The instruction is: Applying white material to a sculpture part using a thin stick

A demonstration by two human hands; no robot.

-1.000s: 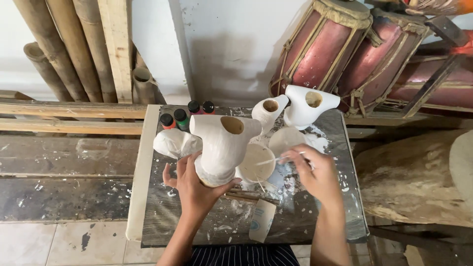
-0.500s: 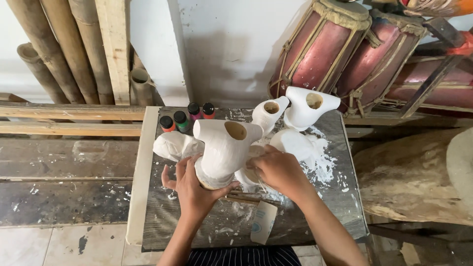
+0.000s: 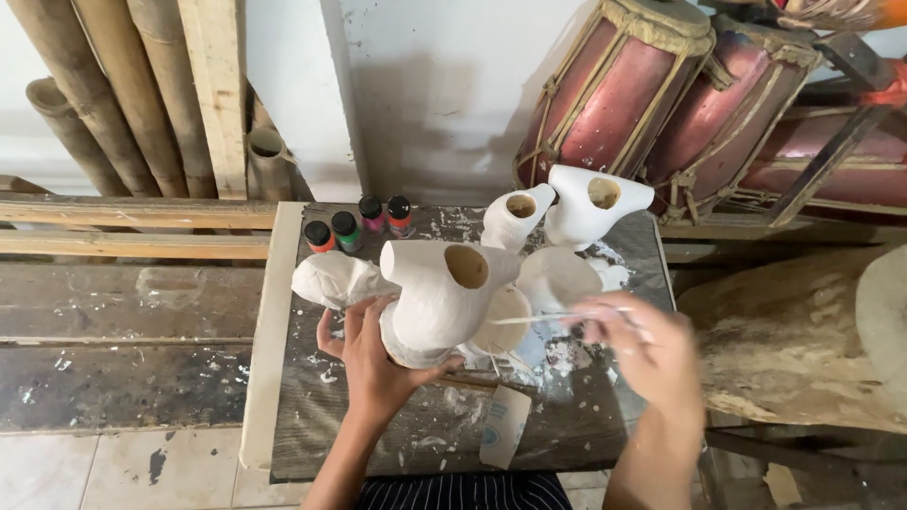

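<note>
My left hand (image 3: 373, 364) grips the base of a white plaster torso form (image 3: 439, 297) with a round hole at its top, held upright over the small work table (image 3: 567, 430). My right hand (image 3: 642, 345), blurred, holds a thin paintbrush (image 3: 543, 318) whose tip reaches toward a white cup (image 3: 505, 321) just right of the form. A white bowl-like piece (image 3: 557, 277) sits behind the brush.
Two more white torso forms (image 3: 515, 217) (image 3: 595, 203) stand at the table's back, a wrapped white piece (image 3: 326, 279) at left. Several small paint bottles (image 3: 359, 227) line the back left. Red drums (image 3: 624, 104) lean on the wall; bamboo poles (image 3: 104, 94) stand left. A paper tag (image 3: 505, 425) lies near me.
My right hand has drawn back to the right from the cup beside the form and now holds the brush out. My left hand keeps its grip on the form.
</note>
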